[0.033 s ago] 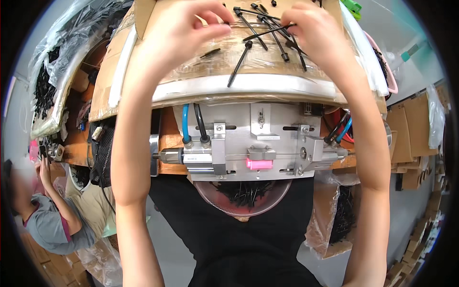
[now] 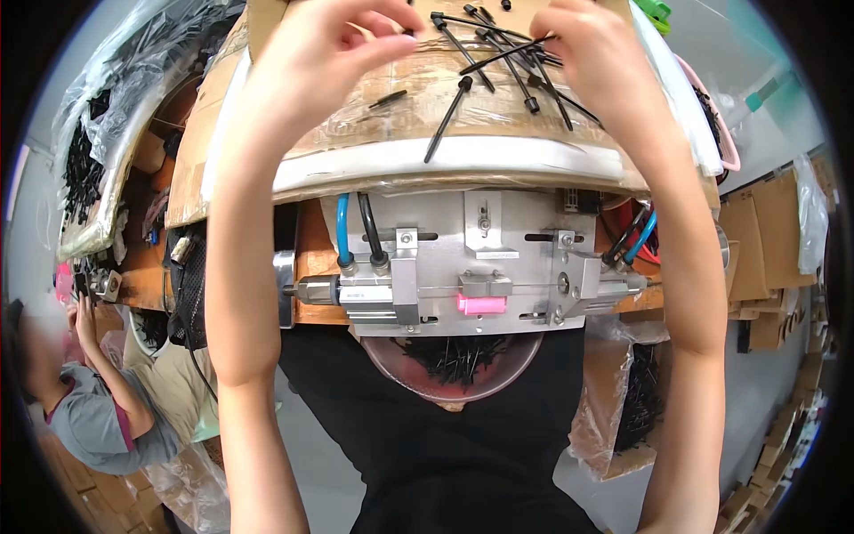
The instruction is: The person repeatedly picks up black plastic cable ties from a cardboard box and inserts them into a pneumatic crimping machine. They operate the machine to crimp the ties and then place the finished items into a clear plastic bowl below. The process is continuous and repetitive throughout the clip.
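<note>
Over the cardboard at the top, my left hand has its fingers curled and its thumb close to them. A small dark piece shows at the thumb tip; most of it is hidden. Across from it, my right hand pinches one end of a thin black rod, which slants down to the left over a loose pile. Several black rods with knobbed heads lie in that pile, one rod apart at its near side. A short black piece lies below my left hand.
A metal fixture with blue and black hoses and a pink block stands nearer me. Below it, a bowl holds dark thin pieces. A plastic-lined box stands at right. Another person sits at left.
My left hand has shifted slightly left and up. My right hand has moved a little right and up, and the pinched rod has shifted slightly right with it.
</note>
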The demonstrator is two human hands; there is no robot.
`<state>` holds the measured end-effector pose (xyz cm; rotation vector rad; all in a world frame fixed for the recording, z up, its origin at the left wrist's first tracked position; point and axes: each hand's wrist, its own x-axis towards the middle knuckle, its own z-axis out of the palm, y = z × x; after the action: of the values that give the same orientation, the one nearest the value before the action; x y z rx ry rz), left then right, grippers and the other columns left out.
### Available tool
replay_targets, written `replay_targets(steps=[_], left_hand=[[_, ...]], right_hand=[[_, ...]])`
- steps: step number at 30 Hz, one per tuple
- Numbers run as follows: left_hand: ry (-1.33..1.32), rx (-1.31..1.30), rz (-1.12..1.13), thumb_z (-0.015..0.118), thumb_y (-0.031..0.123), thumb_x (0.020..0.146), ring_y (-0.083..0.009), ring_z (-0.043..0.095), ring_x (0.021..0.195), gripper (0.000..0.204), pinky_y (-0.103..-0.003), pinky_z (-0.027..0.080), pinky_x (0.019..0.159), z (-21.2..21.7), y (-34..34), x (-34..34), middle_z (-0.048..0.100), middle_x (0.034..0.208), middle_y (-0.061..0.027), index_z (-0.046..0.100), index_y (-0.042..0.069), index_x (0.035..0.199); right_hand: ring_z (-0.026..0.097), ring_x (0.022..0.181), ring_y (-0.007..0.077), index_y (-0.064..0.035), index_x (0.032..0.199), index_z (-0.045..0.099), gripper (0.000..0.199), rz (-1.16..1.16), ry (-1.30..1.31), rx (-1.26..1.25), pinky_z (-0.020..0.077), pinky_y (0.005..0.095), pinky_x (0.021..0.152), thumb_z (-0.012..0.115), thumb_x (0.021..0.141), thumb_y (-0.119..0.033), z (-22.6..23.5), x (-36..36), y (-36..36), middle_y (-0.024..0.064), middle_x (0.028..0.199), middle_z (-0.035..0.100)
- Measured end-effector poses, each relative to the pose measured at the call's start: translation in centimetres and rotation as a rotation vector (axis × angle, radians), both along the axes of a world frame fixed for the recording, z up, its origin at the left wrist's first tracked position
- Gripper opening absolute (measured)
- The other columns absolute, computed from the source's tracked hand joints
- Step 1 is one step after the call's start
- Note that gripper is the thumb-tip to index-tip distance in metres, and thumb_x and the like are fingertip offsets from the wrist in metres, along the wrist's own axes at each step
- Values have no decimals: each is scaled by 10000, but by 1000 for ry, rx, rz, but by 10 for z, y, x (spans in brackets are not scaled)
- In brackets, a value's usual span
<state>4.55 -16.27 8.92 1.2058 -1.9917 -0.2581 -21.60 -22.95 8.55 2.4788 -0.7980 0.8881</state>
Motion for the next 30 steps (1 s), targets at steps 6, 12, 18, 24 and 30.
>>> replay_targets(steps=[6,12,18,24,30], left_hand=[[33,-38,163,662,-89,773,-148,560,806,359,-271,477,754,-45,121,-61,636,924,-52,641,13,1116],[-134,181,43,589,-103,716,-279,524,913,709,-367,461,859,-126,211,-112,514,1025,-145,409,-86,1402],[-343,178,96,601,-87,699,-243,526,896,742,-329,479,862,-136,205,-122,497,997,-119,382,-104,1407],[-380,156,74,607,-73,703,-247,534,912,735,-326,483,867,-136,204,-122,504,1009,-127,390,-103,1405],[-169,142,-20,581,-109,750,-283,570,951,645,-366,489,881,-82,174,-95,584,1072,-135,524,18,1379]], right_hand=[[635,735,275,50,968,661,164,-134,-482,409,506,342,684,638,863,-74,10,-23,63,165,809,651],[578,793,107,59,1175,617,285,339,-1021,996,457,219,678,548,1009,-162,-16,-72,100,104,993,636],[593,830,163,46,1233,568,318,350,-1087,852,477,243,714,542,1011,-181,-19,-71,138,147,1064,635],[657,822,221,60,1042,582,190,348,-1039,636,541,284,699,656,868,42,-44,-54,180,214,944,674],[595,646,205,67,1227,605,595,31,-580,611,512,304,592,809,669,57,-115,-27,237,127,835,659]])
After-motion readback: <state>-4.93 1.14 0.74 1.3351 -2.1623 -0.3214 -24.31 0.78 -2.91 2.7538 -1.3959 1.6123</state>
